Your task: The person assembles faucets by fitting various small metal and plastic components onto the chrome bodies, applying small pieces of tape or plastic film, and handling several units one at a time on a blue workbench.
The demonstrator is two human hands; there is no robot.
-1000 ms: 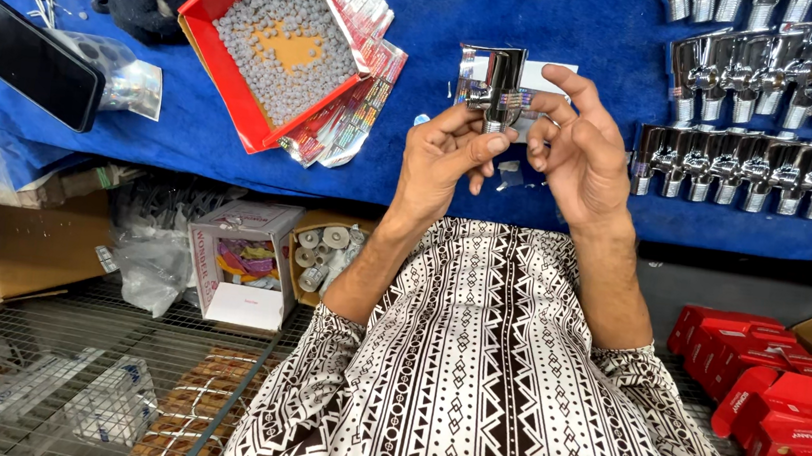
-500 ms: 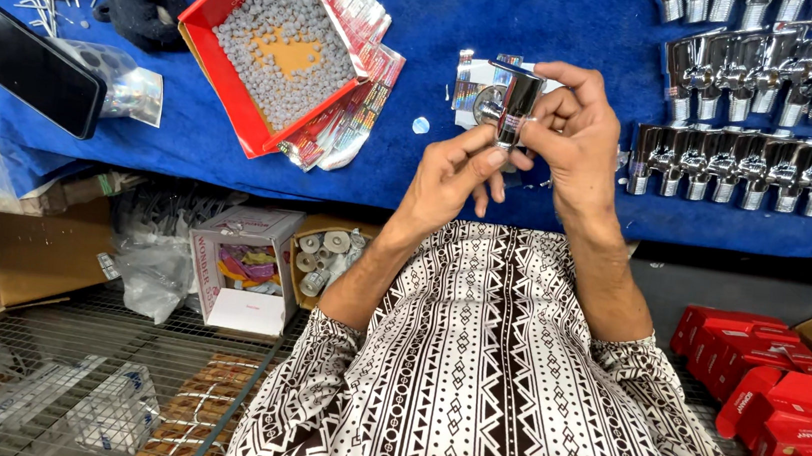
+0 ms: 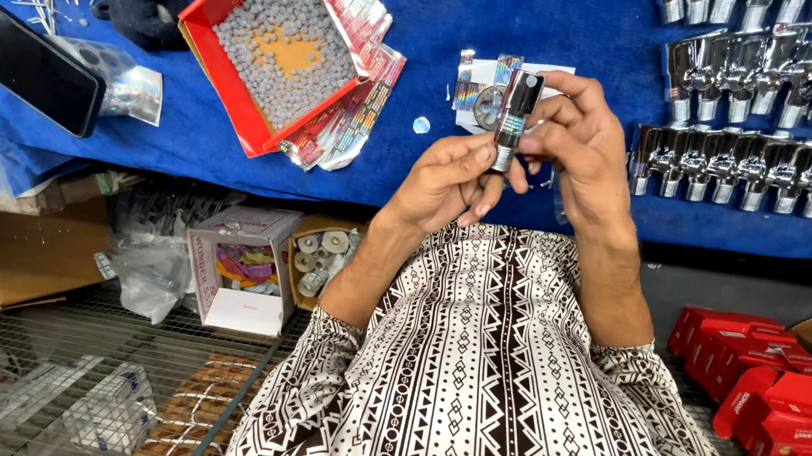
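Nearest the body, the left hand [image 3: 452, 173] and right hand [image 3: 581, 141] have turned the chrome fitting [image 3: 515, 119]: a second ago its broad face showed, now it stands edge-on and upright, the work apparently moving to its narrow side. Both hands pinch this slim, shiny, dark-reflecting piece above the blue cloth [image 3: 509, 18], near the rows of chrome parts [image 3: 763, 175] at far right.

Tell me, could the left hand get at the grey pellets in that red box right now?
Probably not at once: the left hand is pinching the chrome part. The red box lies open, with bare blue cloth between.
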